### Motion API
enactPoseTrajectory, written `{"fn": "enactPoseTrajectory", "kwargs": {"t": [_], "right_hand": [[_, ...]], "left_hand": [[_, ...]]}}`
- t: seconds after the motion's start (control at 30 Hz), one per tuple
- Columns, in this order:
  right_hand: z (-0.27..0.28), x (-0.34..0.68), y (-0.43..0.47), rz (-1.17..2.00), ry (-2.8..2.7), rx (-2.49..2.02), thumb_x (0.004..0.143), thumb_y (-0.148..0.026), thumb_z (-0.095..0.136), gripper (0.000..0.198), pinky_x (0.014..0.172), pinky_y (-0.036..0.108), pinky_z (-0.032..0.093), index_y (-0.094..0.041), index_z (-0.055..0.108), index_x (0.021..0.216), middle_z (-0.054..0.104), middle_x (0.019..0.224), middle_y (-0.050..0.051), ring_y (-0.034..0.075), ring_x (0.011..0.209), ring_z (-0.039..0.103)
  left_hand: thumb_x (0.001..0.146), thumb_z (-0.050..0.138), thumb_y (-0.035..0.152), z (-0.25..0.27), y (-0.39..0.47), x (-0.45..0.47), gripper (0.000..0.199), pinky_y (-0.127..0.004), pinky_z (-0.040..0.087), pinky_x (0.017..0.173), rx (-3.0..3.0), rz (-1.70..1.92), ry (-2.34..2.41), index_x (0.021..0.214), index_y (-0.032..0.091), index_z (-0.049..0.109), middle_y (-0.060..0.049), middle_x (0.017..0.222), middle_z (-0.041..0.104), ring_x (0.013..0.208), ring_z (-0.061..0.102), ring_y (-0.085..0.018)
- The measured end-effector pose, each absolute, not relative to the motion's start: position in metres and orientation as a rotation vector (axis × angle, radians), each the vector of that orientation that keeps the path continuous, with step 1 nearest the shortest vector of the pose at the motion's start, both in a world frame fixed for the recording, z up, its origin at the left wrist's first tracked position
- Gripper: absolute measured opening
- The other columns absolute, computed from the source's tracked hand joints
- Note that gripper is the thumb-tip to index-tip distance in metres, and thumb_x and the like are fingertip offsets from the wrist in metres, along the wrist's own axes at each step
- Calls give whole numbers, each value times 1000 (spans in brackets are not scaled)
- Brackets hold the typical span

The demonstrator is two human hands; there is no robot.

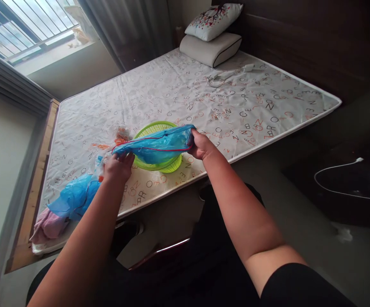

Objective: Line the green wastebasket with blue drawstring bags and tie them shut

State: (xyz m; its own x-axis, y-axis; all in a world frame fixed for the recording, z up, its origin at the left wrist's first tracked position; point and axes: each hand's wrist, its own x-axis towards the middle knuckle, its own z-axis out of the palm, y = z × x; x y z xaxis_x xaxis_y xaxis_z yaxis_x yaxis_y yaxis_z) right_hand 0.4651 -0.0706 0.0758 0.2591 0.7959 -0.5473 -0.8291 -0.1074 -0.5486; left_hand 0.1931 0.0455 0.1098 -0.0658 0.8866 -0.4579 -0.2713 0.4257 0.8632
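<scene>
Nearest the camera, at the bottom of the frame, two bare forearms run up toward the centre. The left hand, just left of centre, is closed on the left end of a thin, crinkled blue plastic bag with a red drawstring; its fingers curl under the film, so how tightly they pinch cannot be told. The right hand, slightly higher and right of centre, is closed around the bag's other, bunched end.

The bag is stretched between the two hands, its long axis running nearly level across the middle of the frame, tilted a little upward toward the right hand. Both hands are at the bag's ends, neither nearer than the other. It hangs directly over a round lime-green plastic basket with slotted walls, which stands on the near edge of a mattress covered in a white sheet printed with letters; whether the bag touches the basket's rim cannot be told.

To the lower left lies a second heap of blue plastic film beside a pink cloth.

At the upper centre, two stacked pillows sit at the head of the mattress.
</scene>
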Motion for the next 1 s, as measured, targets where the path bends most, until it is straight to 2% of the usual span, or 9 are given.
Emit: {"fn": "enactPoseTrajectory", "kwargs": {"t": [0.17, 0.33, 0.43, 0.53, 0.67, 0.77, 0.87, 1.0], "right_hand": [[69, 466, -69, 1450, 6, -973, 109, -59, 45, 44, 73, 39, 66, -23, 68, 98, 75, 80, 4, 20, 75, 73], [75, 460, -71, 1419, -110, -889, 105, -66, 48, 50, 77, 37, 66, -22, 69, 96, 77, 83, 6, 21, 84, 76], [80, 457, -73, 1360, -197, -956, 99, -72, 56, 51, 77, 38, 66, -23, 68, 93, 76, 81, 6, 23, 85, 76], [81, 455, -75, 1274, -223, -968, 96, -64, 68, 41, 78, 39, 66, -23, 66, 90, 75, 79, 4, 22, 80, 75], [78, 454, -77, 1260, -231, -890, 93, -32, 75, 14, 77, 33, 64, -21, 65, 95, 75, 84, 1, 17, 75, 72], [75, 455, -78, 1264, -236, -916, 86, -16, 73, 15, 73, 28, 61, -20, 65, 97, 73, 83, -2, 14, 71, 68], [69, 459, -76, 1118, -234, -1000, 82, -15, 72, 15, 74, 28, 59, -20, 64, 94, 70, 80, -3, 13, 69, 66], [55, 464, -71, 961, -210, -1169, 81, -21, 70, 12, 74, 28, 58, -20, 63, 91, 67, 77, -4, 12, 67, 64]], "left_hand": [[103, 42, 21, 108, 49, 193, 26, -38, 65, 94, 568, 1061, 1156, 90, 23, 64, -7, 96, 75, 100, 77, -19], [110, 38, 31, 103, 51, 191, 31, -32, 66, 85, 537, 1051, 1146, 99, 23, 66, -7, 99, 76, 100, 77, -18], [104, 48, 22, 103, 49, 192, 19, -29, 67, 80, 527, 988, 1180, 104, 22, 67, -6, 95, 77, 93, 77, -18], [92, 54, 8, 106, 45, 192, 22, -30, 68, 78, 501, 960, 1195, 106, 18, 68, -6, 90, 76, 87, 77, -19], [91, 57, 9, 107, 36, 187, 16, -26, 68, 78, 507, 1030, 1186, 101, 18, 66, -4, 90, 74, 79, 75, -14], [86, 64, 3, 101, 30, 182, 23, -22, 67, 78, 605, 1017, 1250, 103, 19, 65, -3, 95, 75, 80, 75, -12], [88, 58, -3, 92, 25, 180, 28, -20, 66, 74, 572, 992, 1303, 105, 18, 64, -3, 94, 75, 77, 76, -11], [97, 44, -3, 77, 10, 181, 31, -15, 63, 65, 324, 956, 1346, 106, 17, 66, -1, 81, 74, 64, 72, -9]]}}
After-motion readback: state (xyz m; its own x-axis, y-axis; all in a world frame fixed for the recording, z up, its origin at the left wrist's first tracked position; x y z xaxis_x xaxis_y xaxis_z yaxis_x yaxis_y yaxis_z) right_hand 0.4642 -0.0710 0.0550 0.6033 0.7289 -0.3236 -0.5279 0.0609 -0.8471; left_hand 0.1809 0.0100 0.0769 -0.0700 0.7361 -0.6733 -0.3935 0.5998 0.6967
